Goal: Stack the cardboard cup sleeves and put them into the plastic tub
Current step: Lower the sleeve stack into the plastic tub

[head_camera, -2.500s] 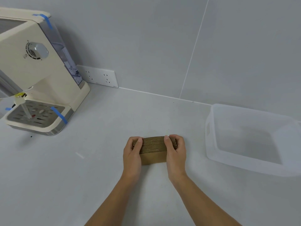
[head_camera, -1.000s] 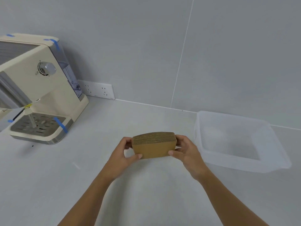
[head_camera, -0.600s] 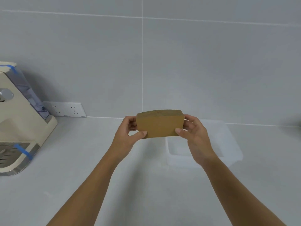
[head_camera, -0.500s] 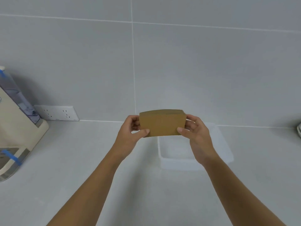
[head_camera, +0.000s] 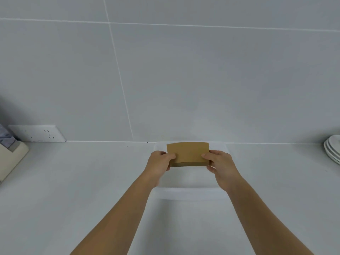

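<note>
- Two bare forearms reach in from 6 o'clock, up toward the centre of the view.
- The left hand (head_camera: 158, 163) pinches the left end of the sleeves (head_camera: 187, 153), thumb on the near face, fingers behind.
- The right hand (head_camera: 221, 167) pinches the right end the same way, thumb in front.
- The sleeves form one brown stack, held between both hands, its broad face toward the camera, its lower edge showing the layered thickness.
- The stack is over the tub (head_camera: 189, 192), clear of its floor; the tub lies straight ahead at 12 o'clock on the counter (head_camera: 82, 190), its near rim below the wrists.
- At 3 o'clock, at the frame edge, lie stacked white plates (head_camera: 333, 149).
- At 9 o'clock, a cream machine (head_camera: 11, 155) is cut off by the frame edge.
- Behind it, at 10 o'clock, a socket strip (head_camera: 39, 133) sits low on the tiled wall (head_camera: 202, 80).
</note>
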Tool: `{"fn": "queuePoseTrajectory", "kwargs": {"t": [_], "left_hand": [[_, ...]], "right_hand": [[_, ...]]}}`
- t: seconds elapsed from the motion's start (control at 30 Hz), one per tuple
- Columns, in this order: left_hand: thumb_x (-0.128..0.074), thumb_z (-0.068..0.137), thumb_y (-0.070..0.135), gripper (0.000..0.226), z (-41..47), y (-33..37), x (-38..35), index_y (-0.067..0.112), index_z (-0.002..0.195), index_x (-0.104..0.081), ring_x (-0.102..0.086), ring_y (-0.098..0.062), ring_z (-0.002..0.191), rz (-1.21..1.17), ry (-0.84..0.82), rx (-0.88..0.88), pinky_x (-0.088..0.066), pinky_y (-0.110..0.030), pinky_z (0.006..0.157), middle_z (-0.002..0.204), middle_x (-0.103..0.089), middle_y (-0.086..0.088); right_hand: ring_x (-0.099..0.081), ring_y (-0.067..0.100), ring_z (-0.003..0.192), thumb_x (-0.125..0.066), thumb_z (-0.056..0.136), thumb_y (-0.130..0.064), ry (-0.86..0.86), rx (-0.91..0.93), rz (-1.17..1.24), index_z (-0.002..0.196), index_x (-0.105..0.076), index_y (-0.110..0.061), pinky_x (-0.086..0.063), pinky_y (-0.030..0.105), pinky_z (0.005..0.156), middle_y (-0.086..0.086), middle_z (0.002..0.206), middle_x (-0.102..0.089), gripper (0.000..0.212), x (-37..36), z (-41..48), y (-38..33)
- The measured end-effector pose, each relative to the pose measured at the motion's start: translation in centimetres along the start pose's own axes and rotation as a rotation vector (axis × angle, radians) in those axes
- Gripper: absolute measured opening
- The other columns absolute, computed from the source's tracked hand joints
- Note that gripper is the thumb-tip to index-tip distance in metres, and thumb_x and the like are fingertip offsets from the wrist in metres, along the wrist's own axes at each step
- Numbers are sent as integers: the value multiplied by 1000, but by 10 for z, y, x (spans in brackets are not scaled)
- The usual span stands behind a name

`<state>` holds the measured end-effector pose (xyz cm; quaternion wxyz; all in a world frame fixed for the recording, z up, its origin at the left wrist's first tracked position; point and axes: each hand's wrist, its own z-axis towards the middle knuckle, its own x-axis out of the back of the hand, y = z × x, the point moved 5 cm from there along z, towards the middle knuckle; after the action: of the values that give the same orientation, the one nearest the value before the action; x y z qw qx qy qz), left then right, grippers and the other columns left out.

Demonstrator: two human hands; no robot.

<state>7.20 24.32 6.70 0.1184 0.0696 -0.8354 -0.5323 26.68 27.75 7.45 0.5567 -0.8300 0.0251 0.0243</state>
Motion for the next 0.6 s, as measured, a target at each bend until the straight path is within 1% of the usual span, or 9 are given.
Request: {"fn": "queuePoseTrajectory", "kwargs": {"t": [0.07,0.13,0.2,0.27,0.33,0.43,0.53,0.57,0.6], "left_hand": [[-60,81,20,26,5,-3,-10,0,97,-59,-57,-23,83,1,9,66,-52,-36,86,95,-59,-11],[-61,81,18,26,10,-7,-17,0,100,-58,-58,-24,87,-46,17,119,-52,-33,82,99,-59,-12],[-61,81,16,33,17,-10,-23,1,109,-53,-59,-26,99,-85,29,169,-53,-33,82,109,-59,-14],[-61,82,17,37,24,-14,-29,3,115,-49,-57,-29,107,-96,41,210,-52,-34,85,118,-56,-15],[-60,83,17,35,30,-17,-34,4,113,-48,-55,-29,109,-99,58,238,-52,-34,85,118,-55,-15],[-59,84,16,28,38,-19,-38,7,107,-46,-54,-28,107,-90,91,263,-49,-35,85,113,-52,-13],[-58,84,16,28,44,-23,-40,6,107,-46,-54,-28,103,-52,106,267,-49,-36,87,112,-53,-14],[-58,85,16,29,47,-25,-41,5,109,-47,-54,-29,105,-41,111,266,-48,-37,89,114,-54,-15],[-58,85,16,30,48,-27,-41,4,110,-48,-55,-31,107,-33,117,264,-48,-38,90,116,-55,-16]], "right_hand": [[-56,24,94,-63,80,-5,10,-59,-17,102,-61,-1,-44,31,80,13,105,-61,22,7,8,6],[-57,24,90,-63,80,-4,9,-117,-13,93,-63,-1,-47,30,76,15,100,-62,13,12,16,11],[-58,24,86,-64,79,-4,18,-161,-20,96,-63,2,-50,27,68,16,99,-63,17,15,24,16],[-59,24,84,-65,80,-5,37,-180,-56,99,-61,3,-50,27,66,17,100,-62,21,17,33,19],[-59,25,86,-65,80,-6,58,-185,-95,99,-61,3,-51,28,69,17,101,-62,22,18,41,21],[-58,27,89,-64,81,-5,59,-184,-140,98,-59,2,-52,31,72,17,100,-61,20,15,50,24],[-57,27,89,-62,81,-4,58,-178,-205,92,-57,1,-52,40,85,18,98,-59,13,12,56,26],[-55,27,86,-61,81,-4,59,-177,-237,91,-57,4,-51,44,90,22,97,-58,13,12,57,27],[-52,27,83,-59,81,-3,63,-175,-267,94,-56,11,-49,49,93,25,94,-57,19,12,58,27]]}}
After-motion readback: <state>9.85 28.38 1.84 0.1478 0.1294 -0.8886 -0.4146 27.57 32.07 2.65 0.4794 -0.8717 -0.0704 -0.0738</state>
